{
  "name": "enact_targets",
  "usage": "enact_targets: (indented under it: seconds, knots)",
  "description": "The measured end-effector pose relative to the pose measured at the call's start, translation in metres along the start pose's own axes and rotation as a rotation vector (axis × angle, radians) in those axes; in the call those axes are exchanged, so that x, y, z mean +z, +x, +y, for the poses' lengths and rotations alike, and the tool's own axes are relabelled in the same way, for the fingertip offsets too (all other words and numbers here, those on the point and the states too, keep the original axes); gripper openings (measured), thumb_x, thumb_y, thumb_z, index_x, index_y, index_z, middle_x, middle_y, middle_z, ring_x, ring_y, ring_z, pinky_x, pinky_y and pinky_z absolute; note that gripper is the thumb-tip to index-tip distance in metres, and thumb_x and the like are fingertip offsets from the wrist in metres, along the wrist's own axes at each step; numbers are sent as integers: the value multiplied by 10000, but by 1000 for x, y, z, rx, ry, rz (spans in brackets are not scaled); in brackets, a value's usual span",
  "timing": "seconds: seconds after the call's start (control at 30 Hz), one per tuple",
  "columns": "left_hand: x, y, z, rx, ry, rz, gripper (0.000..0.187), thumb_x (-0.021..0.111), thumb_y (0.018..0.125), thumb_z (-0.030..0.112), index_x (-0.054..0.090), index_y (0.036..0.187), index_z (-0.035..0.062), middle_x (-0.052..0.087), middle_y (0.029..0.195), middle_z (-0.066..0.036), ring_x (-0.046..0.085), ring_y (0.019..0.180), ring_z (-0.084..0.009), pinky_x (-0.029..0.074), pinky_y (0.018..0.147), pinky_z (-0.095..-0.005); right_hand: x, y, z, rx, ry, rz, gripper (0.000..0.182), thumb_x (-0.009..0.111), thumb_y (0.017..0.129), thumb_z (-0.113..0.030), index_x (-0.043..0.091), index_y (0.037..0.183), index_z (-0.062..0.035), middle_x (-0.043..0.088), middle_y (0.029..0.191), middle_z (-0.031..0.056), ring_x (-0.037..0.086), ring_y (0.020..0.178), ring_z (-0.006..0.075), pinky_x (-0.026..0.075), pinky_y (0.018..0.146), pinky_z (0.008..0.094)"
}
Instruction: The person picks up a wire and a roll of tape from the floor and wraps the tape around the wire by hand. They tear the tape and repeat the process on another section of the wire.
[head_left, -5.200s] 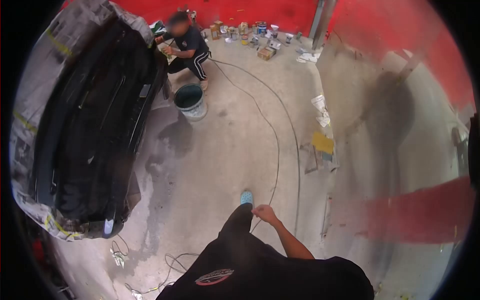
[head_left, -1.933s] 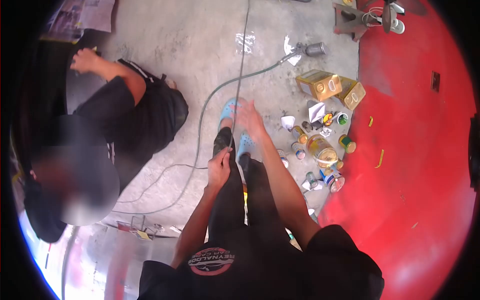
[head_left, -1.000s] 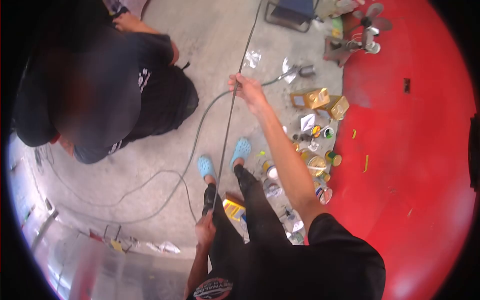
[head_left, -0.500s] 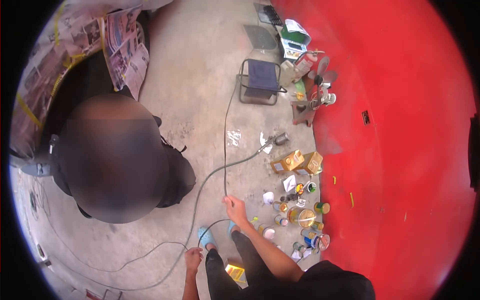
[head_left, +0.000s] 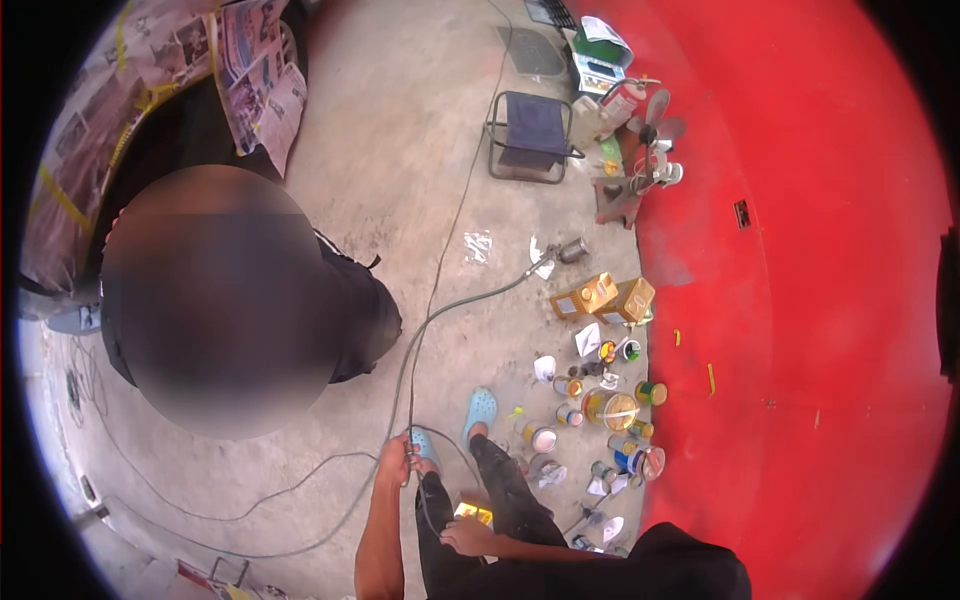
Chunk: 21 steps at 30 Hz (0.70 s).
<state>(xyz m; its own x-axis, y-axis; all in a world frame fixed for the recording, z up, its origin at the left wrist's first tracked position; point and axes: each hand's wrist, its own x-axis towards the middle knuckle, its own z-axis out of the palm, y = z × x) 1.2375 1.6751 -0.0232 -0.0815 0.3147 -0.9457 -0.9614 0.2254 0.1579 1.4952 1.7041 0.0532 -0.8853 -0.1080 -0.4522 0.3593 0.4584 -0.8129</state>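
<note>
My left hand (head_left: pixel 396 460) is closed around a thin dark cable (head_left: pixel 443 262), just in front of my left blue clog. From there the cable runs away across the concrete floor, passing left of the folding stool. Closer to my body, over my thighs, my right hand (head_left: pixel 467 537) is closed on the slack part of the same cable. A loop of it hangs between the hands near my knees. Beside my left hand passes a thicker grey hose (head_left: pixel 462 303), which leads to a spray gun (head_left: pixel 567 252) lying on the floor.
A person (head_left: pixel 345 320) in dark clothes is at the left, near a newspaper-covered vehicle (head_left: pixel 255 75). Several paint cans (head_left: pixel 610 410) and gold tins (head_left: pixel 585 297) line the red panel (head_left: pixel 800 300). Farther off are a folding stool (head_left: pixel 535 130), a fan (head_left: pixel 655 125) and a fire extinguisher (head_left: pixel 622 100).
My right hand has drawn back toward my body with the cable, while my left hand has moved forward along it. The far cable has shifted. My right foot has stepped forward.
</note>
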Motion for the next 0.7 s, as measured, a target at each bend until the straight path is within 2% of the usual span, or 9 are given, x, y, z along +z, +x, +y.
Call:
enact_targets:
  seconds: [0.2,0.3,0.33,0.4,0.53,0.57,0.6,0.63,0.7]
  knots:
    - [-36,-78,-76,804,862,447,306,582,1014,310,659,960,19,608,629,-160,566,509,-323,421,506,-472,-53,56,30,435,210,566,328,519,1026,-273,674,1197,-41,691,987,190,659,925,426,532,833,468]
    - [-18,-164,-101,639,1183,294,275,546,1023,303,611,927,54,642,722,-256,627,694,-507,458,593,-567,-76,148,66,495,939,653,509,447,1067,-431,655,1138,28,710,1013,169,683,905,339,541,852,407]
    - [-24,-179,-119,651,1245,217,263,540,1025,309,602,933,70,632,714,-264,618,692,-516,459,592,-583,-122,173,57,718,1523,281,556,422,1073,-472,662,1105,28,712,1003,150,688,891,291,544,845,381]
    - [-45,-212,-150,599,1283,202,268,537,1025,313,597,934,68,630,710,-268,616,683,-516,456,578,-590,-156,216,72,430,1822,346,442,480,1059,-492,628,1099,-78,712,996,73,673,818,228,559,789,375]
    - [-154,-252,-224,580,1056,429,291,504,1035,227,561,839,19,575,672,-251,550,643,-512,410,560,-529,-265,259,119,278,1412,705,295,480,1066,-359,609,1001,-103,634,807,26,638,725,191,531,651,326]
    - [-225,-243,-267,679,1136,488,295,520,1033,219,569,827,14,547,632,-191,536,574,-392,391,537,-468,-293,259,124,267,1489,768,283,477,1063,-340,615,1013,-98,619,785,23,629,711,179,523,636,320]
    - [-286,-242,-299,371,893,488,329,532,1038,237,579,789,28,529,608,-92,543,562,-228,378,519,-407,-312,256,129,257,1561,827,274,474,1059,-321,620,1024,-93,604,763,20,621,698,168,514,622,315]
    - [-302,-245,-296,449,731,524,351,547,1034,254,578,745,58,474,575,-15,470,498,-132,341,443,-361,-322,246,137,255,1568,840,270,472,1057,-313,621,1035,-89,596,757,14,610,690,161,507,619,312]
    - [-342,-259,-305,-234,577,793,362,528,1021,282,586,731,73,450,495,-36,381,346,-186,293,311,-365,-338,230,154,260,1577,872,265,468,1053,-297,622,1057,-81,581,746,3,589,672,149,492,614,307]
